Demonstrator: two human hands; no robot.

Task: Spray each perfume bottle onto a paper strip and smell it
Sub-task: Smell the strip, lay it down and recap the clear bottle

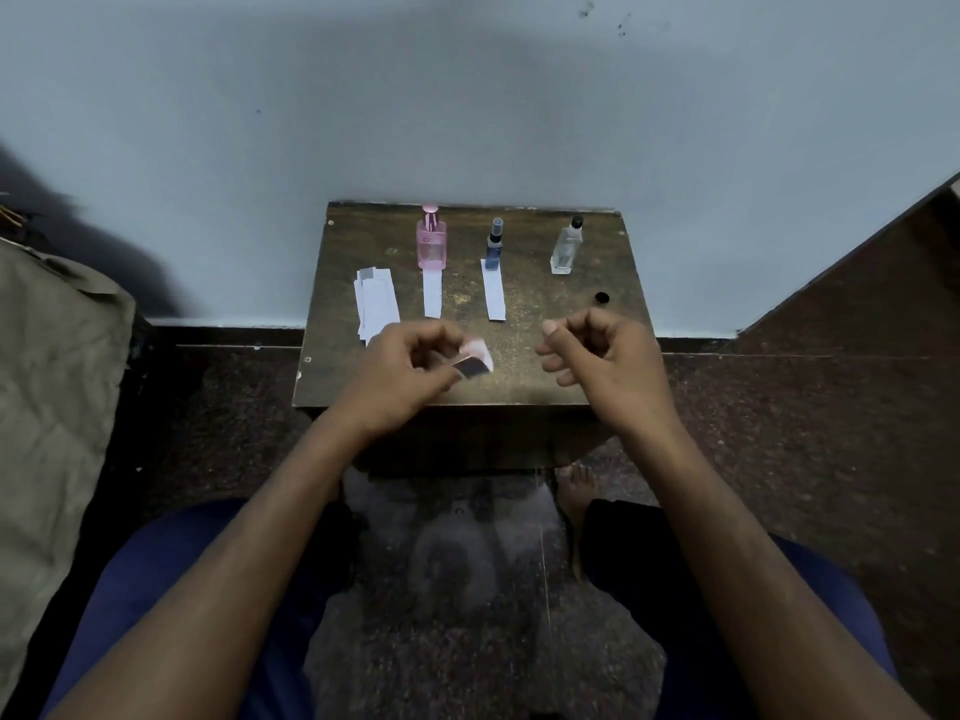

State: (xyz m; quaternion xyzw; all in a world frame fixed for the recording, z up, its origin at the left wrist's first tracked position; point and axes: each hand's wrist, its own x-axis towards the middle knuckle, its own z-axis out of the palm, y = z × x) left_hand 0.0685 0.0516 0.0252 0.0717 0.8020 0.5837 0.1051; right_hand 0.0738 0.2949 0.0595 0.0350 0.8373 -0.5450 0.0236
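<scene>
Left hand (410, 371): fingers pinch a fresh paper strip (475, 361) over the bench (545, 366), likely readied for spraying.
Right hand (597, 350): loosely curled, holding nothing, near the black cap (601, 297).
Clear bottle (567, 246): uncapped, seemingly next; no strip before it.
Pink bottle (431, 239), blue bottle (494, 244): 1 strip lies before each, probably marking those done.
Spare strips (375, 306): stacked at left.

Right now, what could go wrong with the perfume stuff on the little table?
1. The clear bottle stands uncapped, its black cap loose beside the right hand; a bump might roll the cap off.
2. The left hand has only a fingertip grip on a curling paper strip, so it could slip.
3. The pink bottle and blue bottle stand upright close together; a careless reach might topple one.
</scene>
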